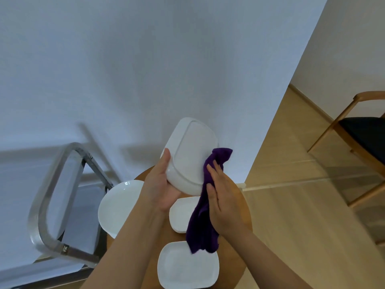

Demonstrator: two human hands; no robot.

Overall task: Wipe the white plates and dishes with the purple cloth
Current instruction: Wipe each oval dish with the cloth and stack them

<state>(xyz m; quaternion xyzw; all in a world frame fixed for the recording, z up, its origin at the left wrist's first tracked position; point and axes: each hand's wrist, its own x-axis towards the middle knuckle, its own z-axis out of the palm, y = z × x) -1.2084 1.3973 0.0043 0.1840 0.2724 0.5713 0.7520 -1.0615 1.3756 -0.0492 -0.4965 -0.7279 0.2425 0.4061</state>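
A white rectangular dish (190,151) is held tilted above the round wooden table (246,207), at the centre of the frame, its underside turned toward the camera. It is gripped at its lower left edge by the left hand (161,184): the thumb lies along the dish's left rim and the palm cups it from below; the other fingers are hidden behind the dish.

The purple cloth (205,205) is pressed against the right edge of the dish by the right hand (224,197). The right fingers (214,170) are seen straight and close together, flat on the cloth. The upper end of the cloth sticks up past the fingertips; the lower end hangs down over the table, in front of the two plates below.

On the table, three more white pieces are noted: a round plate (116,207) at centre left, partly overhanging the table edge; a small rectangular plate (180,213) just under the held dish; a second rectangular plate (185,268) at the bottom centre.

A metal-framed chair (52,195) stands at the lower left, a wooden chair (358,134) at the right edge.
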